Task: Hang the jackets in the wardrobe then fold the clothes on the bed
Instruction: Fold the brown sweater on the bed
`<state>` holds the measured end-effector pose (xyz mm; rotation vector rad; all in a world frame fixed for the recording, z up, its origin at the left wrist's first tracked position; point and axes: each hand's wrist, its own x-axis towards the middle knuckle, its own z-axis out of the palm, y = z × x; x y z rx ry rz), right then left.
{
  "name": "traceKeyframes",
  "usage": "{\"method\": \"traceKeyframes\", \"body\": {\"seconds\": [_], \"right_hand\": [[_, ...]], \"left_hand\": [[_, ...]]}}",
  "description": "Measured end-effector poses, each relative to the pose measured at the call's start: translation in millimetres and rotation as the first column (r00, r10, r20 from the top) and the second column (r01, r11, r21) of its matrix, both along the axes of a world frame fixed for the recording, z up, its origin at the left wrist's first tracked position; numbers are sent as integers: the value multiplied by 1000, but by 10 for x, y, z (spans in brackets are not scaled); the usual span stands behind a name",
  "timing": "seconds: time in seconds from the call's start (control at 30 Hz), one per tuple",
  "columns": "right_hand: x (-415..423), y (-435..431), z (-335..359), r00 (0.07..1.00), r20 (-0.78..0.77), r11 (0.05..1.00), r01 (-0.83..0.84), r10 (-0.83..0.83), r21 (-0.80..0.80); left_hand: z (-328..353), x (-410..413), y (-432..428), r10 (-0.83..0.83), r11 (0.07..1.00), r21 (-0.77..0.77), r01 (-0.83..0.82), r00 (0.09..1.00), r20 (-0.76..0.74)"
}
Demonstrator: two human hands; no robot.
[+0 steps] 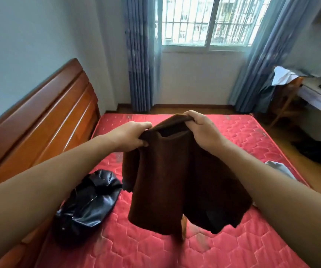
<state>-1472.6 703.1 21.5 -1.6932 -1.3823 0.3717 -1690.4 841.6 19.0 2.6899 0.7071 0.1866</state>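
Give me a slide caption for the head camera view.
Left hand and right hand hold a brown jacket above the red mattress.

No writing, label, brand, number or sign can be read on the brown jacket point(171, 171), the black jacket point(86, 206) or the mattress point(252, 142).

A single wide-angle view is taken from head height at the side of the bed point(233, 144) and directed forward and downward across it toward the window point(209, 22). The left hand point(134, 136) and right hand point(204, 130) are framed close at centre, the forearms entering from the lower corners. The headboard point(39, 113) is caught at the left margin and a desk point(314, 91) at the right.
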Motion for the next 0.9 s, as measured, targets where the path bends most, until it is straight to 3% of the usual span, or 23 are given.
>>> {"method": "traceKeyframes", "body": {"seconds": [0.13,0.3,0.4,0.6,0.77,0.9], "right_hand": [[156,-159,120,997,-31,997,69,-68,27],[322,-284,211,971,73,971,221,-227,87],[419,-356,281,936,133,941,307,-326,143],[561,-364,377,937,13,927,342,-348,153],[846,-385,381,882,249,916,382,-401,124],[1186,-440,332,870,265,908,415,-415,61]], "left_hand": [[-56,72,5,-27,983,-181,40,997,74],[-81,215,-126,-40,999,5,40,968,247],[-73,303,-222,-72,997,26,67,924,375],[-130,538,-397,-54,949,-280,147,948,313],[20,717,-430,-1,924,-364,112,957,292],[258,911,-446,132,826,-559,64,944,303]]}}
